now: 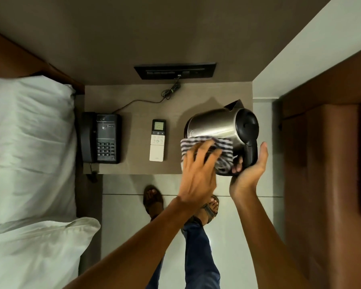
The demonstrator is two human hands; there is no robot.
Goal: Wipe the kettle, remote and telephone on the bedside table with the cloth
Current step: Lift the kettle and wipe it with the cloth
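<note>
A steel kettle [213,123] with a black lid and handle is tipped on its side above the right end of the bedside table [138,105]. My right hand [248,172] grips its black handle from below. My left hand [198,165] presses a striped cloth [223,147] against the kettle's lower side, fingers spread over the cloth. A white remote [157,140] lies in the middle of the table. A black telephone [101,137] sits at the left end, its cord running to the wall.
A bed with white pillows [29,142] borders the table on the left. A dark wall panel [175,70] holds the phone cord. A brown wooden unit [321,163] stands at the right. My sandalled feet [154,199] are on the tiled floor.
</note>
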